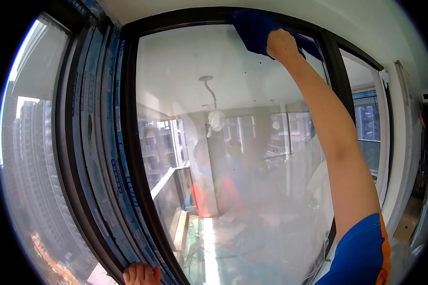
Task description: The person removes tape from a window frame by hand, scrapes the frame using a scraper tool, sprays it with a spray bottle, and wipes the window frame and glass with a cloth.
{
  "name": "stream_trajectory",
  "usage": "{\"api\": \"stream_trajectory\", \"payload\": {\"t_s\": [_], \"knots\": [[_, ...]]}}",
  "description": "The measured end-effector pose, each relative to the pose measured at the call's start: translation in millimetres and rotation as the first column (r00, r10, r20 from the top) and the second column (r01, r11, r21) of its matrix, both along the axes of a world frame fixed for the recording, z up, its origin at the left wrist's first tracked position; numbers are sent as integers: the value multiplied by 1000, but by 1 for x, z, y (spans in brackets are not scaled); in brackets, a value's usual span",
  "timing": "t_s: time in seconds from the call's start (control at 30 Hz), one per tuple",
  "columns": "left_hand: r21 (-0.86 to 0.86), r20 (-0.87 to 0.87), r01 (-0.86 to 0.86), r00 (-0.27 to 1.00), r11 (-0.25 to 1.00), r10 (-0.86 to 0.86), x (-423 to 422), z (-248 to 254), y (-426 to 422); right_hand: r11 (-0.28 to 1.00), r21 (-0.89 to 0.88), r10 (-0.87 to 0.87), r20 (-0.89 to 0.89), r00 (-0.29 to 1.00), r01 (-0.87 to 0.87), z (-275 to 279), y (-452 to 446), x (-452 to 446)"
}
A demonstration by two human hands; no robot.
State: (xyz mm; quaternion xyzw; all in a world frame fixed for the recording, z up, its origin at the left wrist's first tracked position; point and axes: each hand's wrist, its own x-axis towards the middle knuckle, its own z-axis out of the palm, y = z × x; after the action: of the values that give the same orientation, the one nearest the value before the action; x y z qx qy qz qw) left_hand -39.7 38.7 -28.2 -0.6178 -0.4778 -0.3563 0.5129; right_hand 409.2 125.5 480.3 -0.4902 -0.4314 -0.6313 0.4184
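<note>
My right arm reaches up to the top of a large glass pane [214, 156]. There my right hand [281, 43] holds a dark blue cloth [256, 33] against the glass and the upper black frame. The cloth covers most of its fingers, and one end trails toward the frame's right corner. At the bottom of the view, my left hand [141, 274] has its fingers curled over the edge of the dark window frame [150, 209], which carries strips of blue printed protective film [116, 175]. The pane looks hazy, with small dark specks near the top.
Left of the frame, another glass panel [31, 142] shows tall buildings outside. To the right, a black upright [345, 85] borders a narrow opening with a further window [367, 128] behind it. Reflections of a hanging bulb and a room fill the pane. A cardboard box [406, 225] stands far right.
</note>
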Motion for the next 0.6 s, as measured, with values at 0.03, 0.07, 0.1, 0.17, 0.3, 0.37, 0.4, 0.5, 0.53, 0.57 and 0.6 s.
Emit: {"api": "stream_trajectory", "payload": {"t_s": [0.03, 0.07, 0.1, 0.17, 0.3, 0.37, 0.4, 0.5, 0.53, 0.57, 0.6], "knots": [[-19, 3, -1, 1000, 1000, 1, -1, -1, -1, 999, 30, 26, 20, 999, -26, 1, 2, -3], [-35, 6, -4, 1000, 999, 4, -2, -1, -1, 997, 62, 52, 40, 998, -55, 2, 2, -11], [-33, 38, -9, 999, 999, 10, -2, -3, 3, 992, 96, 77, 59, 995, -82, 3, 2, -18], [-37, 94, -8, 995, 999, 11, 1, -11, 11, 998, 60, 22, 93, 995, -27, 1, -6, -25], [-29, 98, 19, 995, 999, -16, 1, -13, 13, 998, 57, -8, 118, 993, 2, 4, -8, -22], [-47, 101, 7, 995, 999, -2, 2, -11, 10, 1000, 18, 2, 112, 994, -4, 5, -8, -23], [-51, 107, 5, 994, 999, 1, 4, -11, 9, 999, 39, 3, 120, 993, -7, 6, -5, -25], [-65, 97, 28, 995, 997, -21, 1, -12, 11, 997, 72, 2, 104, 995, -9, 14, 10, -45], [-64, 95, 24, 995, 998, -18, 2, -11, 10, 997, 46, 52, 89, 995, -57, 15, 12, -55], [-63, 95, 24, 995, 998, -18, 3, -10, 9, 995, 19, 100, 74, 992, -102, 8, 3, -70], [-65, 91, 27, 996, 998, -21, 3, -9, 8, 990, -9, 143, 54, 988, -143, 0, -1, -77]]}}
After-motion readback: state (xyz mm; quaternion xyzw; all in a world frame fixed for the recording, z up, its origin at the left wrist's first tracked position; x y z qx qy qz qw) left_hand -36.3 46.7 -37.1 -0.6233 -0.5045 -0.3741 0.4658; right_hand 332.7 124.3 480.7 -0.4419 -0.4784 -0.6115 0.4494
